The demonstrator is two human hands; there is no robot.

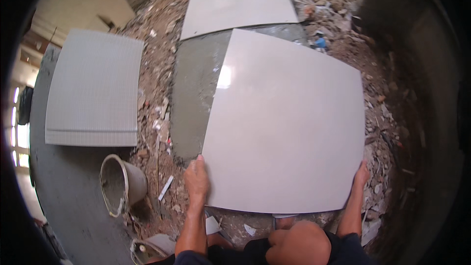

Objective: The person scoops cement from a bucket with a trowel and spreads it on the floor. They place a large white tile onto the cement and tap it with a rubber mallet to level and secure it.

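Observation:
A large, glossy off-white floor tile [287, 122] is held between my two hands, tilted above a bed of wet grey mortar [191, 93]. My left hand [197, 179] grips its left edge near the close corner, thumb on top. On the opposite edge, my right hand [362, 174] is closed round the side, its fingers mostly hidden beneath. Part of the mortar shows to the left of the tile and beyond it. Another off-white tile [240, 2] lies flat at the far end of the mortar.
To the left, a stack of tiles [95, 88] with ribbed backs up rests on a grey surface [73, 181]. A mortar-stained bucket [135, 181] stands nearer me, with a second container [147, 250] below it. Rubble [157, 76] surrounds the mortar. A dark wall [412, 29] rises at right.

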